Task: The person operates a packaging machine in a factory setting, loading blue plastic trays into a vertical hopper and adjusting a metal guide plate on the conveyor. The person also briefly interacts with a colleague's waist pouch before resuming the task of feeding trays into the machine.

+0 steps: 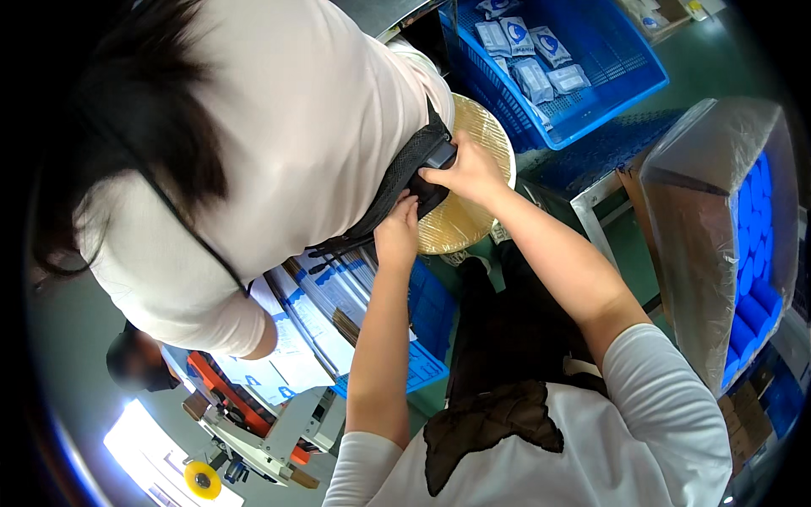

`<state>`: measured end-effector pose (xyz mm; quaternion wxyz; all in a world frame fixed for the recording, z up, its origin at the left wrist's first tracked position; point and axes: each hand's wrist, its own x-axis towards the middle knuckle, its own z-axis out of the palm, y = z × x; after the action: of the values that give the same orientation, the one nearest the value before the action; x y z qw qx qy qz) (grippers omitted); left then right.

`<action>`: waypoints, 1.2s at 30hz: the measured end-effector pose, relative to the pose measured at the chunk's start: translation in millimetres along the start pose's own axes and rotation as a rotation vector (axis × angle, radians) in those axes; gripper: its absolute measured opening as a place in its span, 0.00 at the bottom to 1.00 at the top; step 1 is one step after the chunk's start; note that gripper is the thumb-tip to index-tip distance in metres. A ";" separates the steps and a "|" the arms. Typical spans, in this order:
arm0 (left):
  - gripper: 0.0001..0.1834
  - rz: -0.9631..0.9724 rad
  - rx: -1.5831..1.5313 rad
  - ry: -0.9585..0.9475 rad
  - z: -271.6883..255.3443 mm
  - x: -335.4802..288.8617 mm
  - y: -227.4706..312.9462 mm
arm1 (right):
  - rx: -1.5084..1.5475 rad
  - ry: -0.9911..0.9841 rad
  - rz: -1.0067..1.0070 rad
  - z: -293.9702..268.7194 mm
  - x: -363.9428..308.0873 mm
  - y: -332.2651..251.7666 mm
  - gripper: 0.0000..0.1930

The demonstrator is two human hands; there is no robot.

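Pinches a dark boxlike device (441, 155) in a black mesh waist pack (395, 183), mid-frame, with the right hand (467, 173); touches the pack with the left hand (397, 234), cannot tell how firmly. Likely light, stiff, slick; hold by the edges, bracing soft mesh.

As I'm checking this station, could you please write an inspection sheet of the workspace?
Surface: round yellow stool, shiny on top.
Job's things: grey device at the black pouch on a co-worker's waist.
Clutter: packets in a blue crate; papers.
Fingers: left fingers touch the pouch; right fingers are at the device; grip partly hidden.
Cables: dark cord over the co-worker's shirt, perhaps a strap.
Surroundings: lined box of blue rolls; orange-and-white machine.
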<state>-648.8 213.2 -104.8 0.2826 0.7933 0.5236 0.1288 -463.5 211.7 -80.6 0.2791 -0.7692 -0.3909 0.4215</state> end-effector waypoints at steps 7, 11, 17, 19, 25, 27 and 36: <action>0.21 -0.051 0.114 -0.013 17.6 -18.1 11.4 | 0.003 0.071 0.042 7.9 1.2 -5.1 0.37; 0.24 -0.079 0.096 -0.004 24.1 -21.9 16.7 | 0.021 0.088 0.046 9.2 2.4 0.5 0.36; 0.27 -0.028 0.156 -0.019 25.0 -24.5 16.6 | 0.001 0.074 0.069 8.4 2.1 4.3 0.38; 0.27 0.004 0.208 0.011 24.7 -25.9 18.0 | -0.022 0.059 0.061 8.5 1.6 3.9 0.37; 0.24 0.072 0.195 0.084 27.8 -44.6 33.9 | -0.044 0.046 0.052 6.7 1.6 5.6 0.36; 0.24 0.079 0.202 0.089 29.8 -48.2 38.5 | -0.043 0.078 0.031 7.8 1.4 7.1 0.36; 0.31 0.047 0.188 0.041 27.7 -51.6 47.1 | -0.051 0.117 0.051 17.2 -0.7 9.7 0.34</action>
<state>-620.9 144.2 -95.0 0.1931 0.8257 0.5202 0.1018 -475.1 207.6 -96.0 0.2708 -0.8090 -0.3651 0.3727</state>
